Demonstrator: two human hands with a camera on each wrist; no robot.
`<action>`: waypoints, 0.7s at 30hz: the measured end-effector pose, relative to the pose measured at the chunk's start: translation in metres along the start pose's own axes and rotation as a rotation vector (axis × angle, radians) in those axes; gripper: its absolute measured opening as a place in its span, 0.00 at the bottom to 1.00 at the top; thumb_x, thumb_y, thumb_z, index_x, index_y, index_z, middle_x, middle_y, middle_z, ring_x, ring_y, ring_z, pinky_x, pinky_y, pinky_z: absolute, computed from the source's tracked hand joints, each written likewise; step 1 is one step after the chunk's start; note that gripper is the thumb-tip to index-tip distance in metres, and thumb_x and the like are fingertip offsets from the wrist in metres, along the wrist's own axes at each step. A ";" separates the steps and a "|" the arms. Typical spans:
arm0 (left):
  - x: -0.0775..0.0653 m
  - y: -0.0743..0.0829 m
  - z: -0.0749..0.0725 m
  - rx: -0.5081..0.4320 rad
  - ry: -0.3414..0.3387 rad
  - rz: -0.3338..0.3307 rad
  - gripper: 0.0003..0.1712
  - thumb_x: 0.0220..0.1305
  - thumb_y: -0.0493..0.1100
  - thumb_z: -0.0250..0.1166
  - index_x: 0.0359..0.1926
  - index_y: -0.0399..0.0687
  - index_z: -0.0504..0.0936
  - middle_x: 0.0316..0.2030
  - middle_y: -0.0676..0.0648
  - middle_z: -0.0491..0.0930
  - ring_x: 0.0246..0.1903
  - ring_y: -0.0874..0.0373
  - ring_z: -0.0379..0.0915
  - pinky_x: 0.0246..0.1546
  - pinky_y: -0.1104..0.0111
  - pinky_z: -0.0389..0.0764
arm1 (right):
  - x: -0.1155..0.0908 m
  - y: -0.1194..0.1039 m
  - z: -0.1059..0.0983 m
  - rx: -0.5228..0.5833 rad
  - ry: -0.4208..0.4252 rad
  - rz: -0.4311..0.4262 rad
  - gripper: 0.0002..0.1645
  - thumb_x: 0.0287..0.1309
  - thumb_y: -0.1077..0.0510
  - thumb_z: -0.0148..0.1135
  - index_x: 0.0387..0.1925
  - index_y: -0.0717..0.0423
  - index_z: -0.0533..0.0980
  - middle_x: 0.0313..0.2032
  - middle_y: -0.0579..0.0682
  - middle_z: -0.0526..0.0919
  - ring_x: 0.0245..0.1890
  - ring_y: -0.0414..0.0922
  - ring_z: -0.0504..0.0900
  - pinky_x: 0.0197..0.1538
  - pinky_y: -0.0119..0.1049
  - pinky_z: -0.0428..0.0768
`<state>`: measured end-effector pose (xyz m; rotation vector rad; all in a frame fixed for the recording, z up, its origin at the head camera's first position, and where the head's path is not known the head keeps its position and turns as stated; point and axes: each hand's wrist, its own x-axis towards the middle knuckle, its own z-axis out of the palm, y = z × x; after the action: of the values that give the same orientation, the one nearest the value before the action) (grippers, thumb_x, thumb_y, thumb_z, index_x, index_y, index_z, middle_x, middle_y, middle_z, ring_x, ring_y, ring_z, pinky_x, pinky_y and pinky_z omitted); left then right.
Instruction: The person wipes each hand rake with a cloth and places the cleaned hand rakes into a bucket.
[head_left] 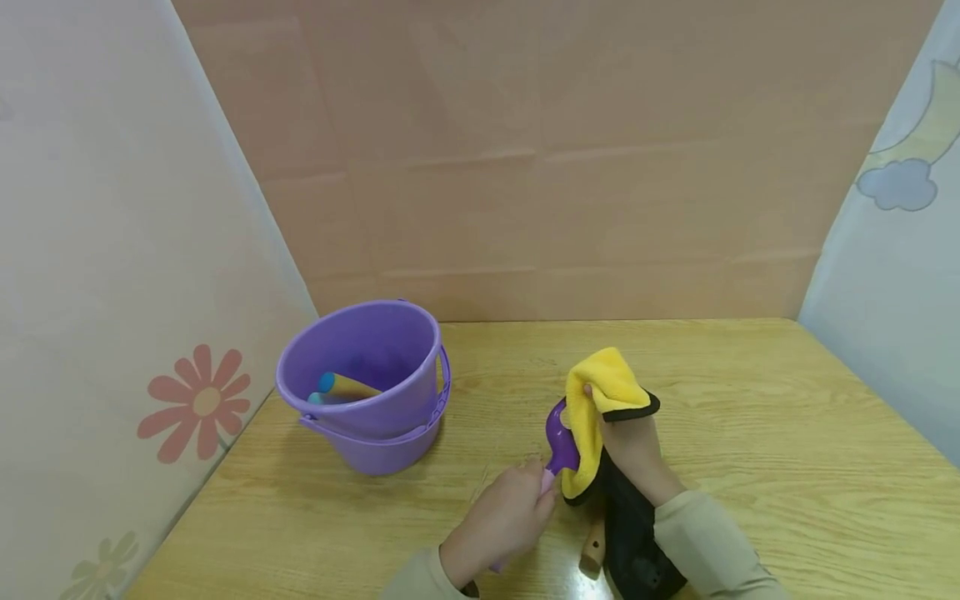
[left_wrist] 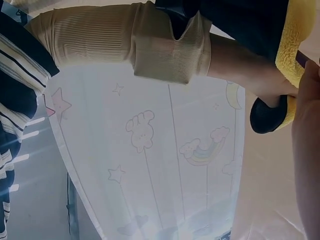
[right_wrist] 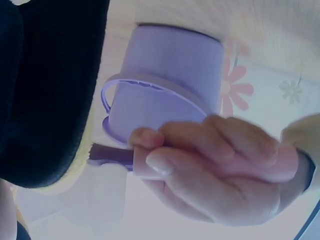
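Note:
My left hand [head_left: 510, 512] grips the lilac handle [right_wrist: 285, 162] of a tool whose curved purple head [head_left: 560, 437] points away from me. The fingers are wrapped round that handle in the right wrist view. My right hand [head_left: 630, 446] holds a cloth [head_left: 603, 383], fuzzy yellow on one face and black on the other, against the side of the purple head. The cloth hides part of the head, so the tool's exact kind is unclear. A black length [head_left: 633, 533], apparently more of the cloth, hangs below the right wrist.
Two nested purple buckets [head_left: 382, 425] stand at the left of the wooden table [head_left: 787, 442], with blue-ended yellow sticks [head_left: 348, 386] inside the upper one. A wooden handle [head_left: 592, 546] lies near the front. Decorated panels [head_left: 112, 208] and a brown backing [head_left: 525, 167] enclose the table.

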<state>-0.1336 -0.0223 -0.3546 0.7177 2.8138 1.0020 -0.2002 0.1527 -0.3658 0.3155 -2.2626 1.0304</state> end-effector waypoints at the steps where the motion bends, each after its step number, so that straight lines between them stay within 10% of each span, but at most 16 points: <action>1: 0.000 0.000 0.000 0.002 -0.001 0.001 0.16 0.65 0.42 0.54 0.21 0.47 0.62 0.16 0.54 0.57 0.13 0.66 0.54 0.11 0.77 0.59 | 0.000 0.001 0.000 -0.011 0.008 0.001 0.08 0.57 0.66 0.59 0.30 0.68 0.68 0.22 0.51 0.70 0.22 0.40 0.69 0.24 0.30 0.71; 11: 0.001 -0.005 0.001 -0.002 0.000 -0.017 0.13 0.65 0.41 0.54 0.23 0.47 0.63 0.16 0.55 0.57 0.11 0.67 0.55 0.10 0.78 0.59 | 0.003 -0.001 -0.002 0.237 -0.017 0.336 0.14 0.64 0.56 0.52 0.36 0.67 0.70 0.27 0.53 0.73 0.24 0.34 0.71 0.29 0.26 0.72; 21: 0.002 -0.012 -0.003 -0.008 0.019 -0.032 0.15 0.64 0.38 0.55 0.21 0.47 0.61 0.15 0.54 0.57 0.11 0.66 0.54 0.10 0.79 0.58 | 0.004 -0.008 -0.009 0.332 0.198 0.142 0.09 0.58 0.68 0.57 0.40 0.69 0.71 0.31 0.43 0.72 0.29 0.30 0.72 0.33 0.20 0.71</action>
<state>-0.1408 -0.0310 -0.3590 0.6642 2.8267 1.0193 -0.1964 0.1541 -0.3542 0.1808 -1.9570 1.4488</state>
